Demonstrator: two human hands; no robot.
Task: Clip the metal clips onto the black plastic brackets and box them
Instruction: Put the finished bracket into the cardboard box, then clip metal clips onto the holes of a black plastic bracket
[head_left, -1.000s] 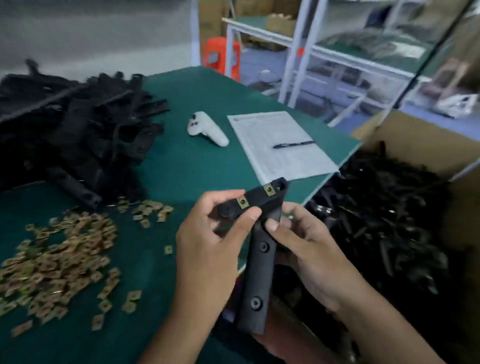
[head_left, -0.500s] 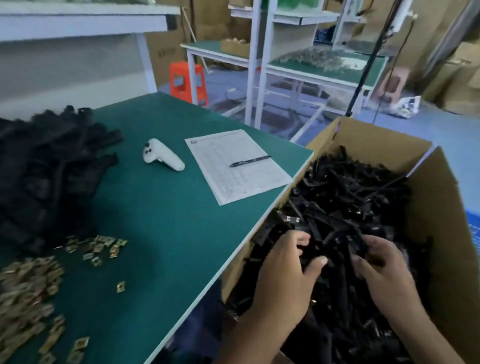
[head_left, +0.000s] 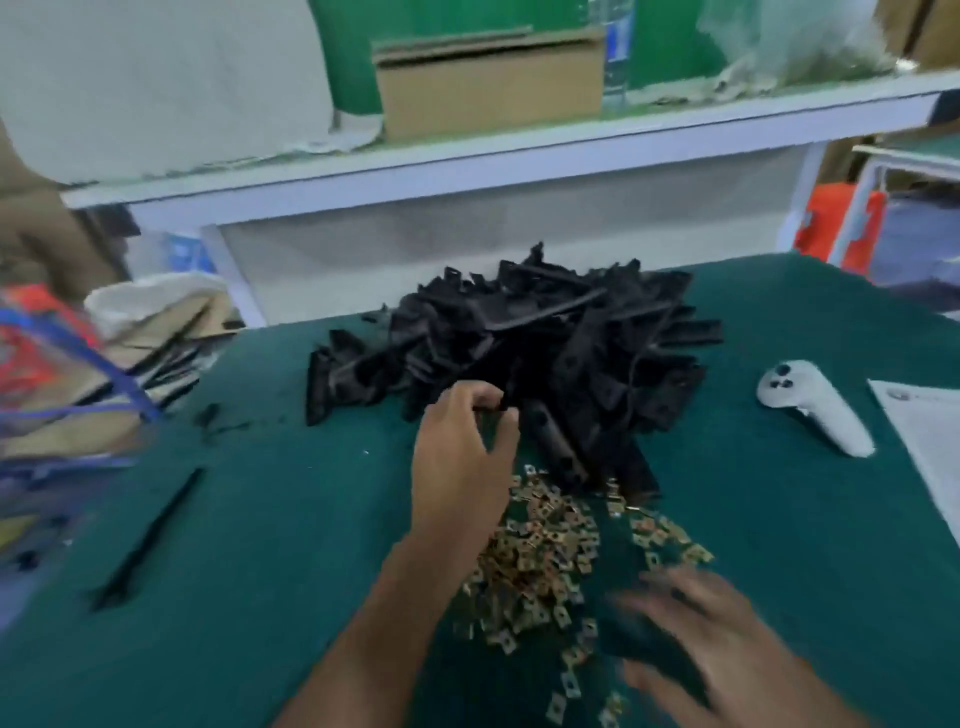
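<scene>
A big heap of black plastic brackets (head_left: 571, 338) lies at the middle of the green table (head_left: 270, 597). In front of it spreads a pile of small brass-coloured metal clips (head_left: 545, 561). My left hand (head_left: 457, 457) reaches to the near edge of the heap, where its fingers and thumb curl round a black bracket (head_left: 550, 441). My right hand (head_left: 696, 644) is blurred, low at the right, fingers spread flat over the near edge of the clips, holding nothing. The box is out of view.
A white controller (head_left: 810, 410) and the corner of a paper sheet (head_left: 930, 436) lie at the right. One loose black strip (head_left: 150, 535) lies at the left, near bags and cardboard (head_left: 130, 343). A white shelf (head_left: 519, 150) with a cardboard box (head_left: 488, 83) rises behind the table.
The view has swung left from the box of finished brackets back to the table. Both hands left the box; my left now grips a bracket in the heap, my right hovers over the clips.
</scene>
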